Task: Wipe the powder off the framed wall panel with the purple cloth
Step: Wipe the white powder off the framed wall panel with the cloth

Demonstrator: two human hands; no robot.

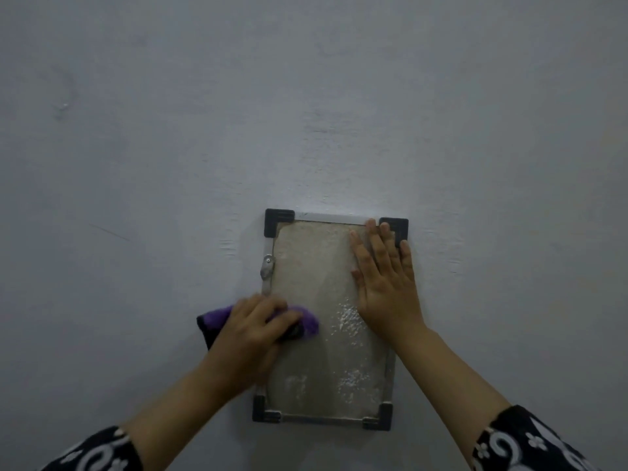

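The framed wall panel (314, 266) hangs on the wall, a grey rectangle with a thin metal rim and black corner caps. White powder (348, 322) speckles its middle and lower part. My left hand (253, 329) is closed on the purple cloth (307, 319) and presses it against the panel's left edge, about halfway down. The cloth's dark end sticks out to the left of my hand. My right hand (387, 283) lies flat with fingers spread on the panel's upper right side, fingertips at the top right corner cap.
A pale, scuffed wall (306, 113) fills the view around the panel. A small metal latch (267, 266) sits on the frame's left rail above my left hand. Patterned black-and-white sleeves show at both bottom corners.
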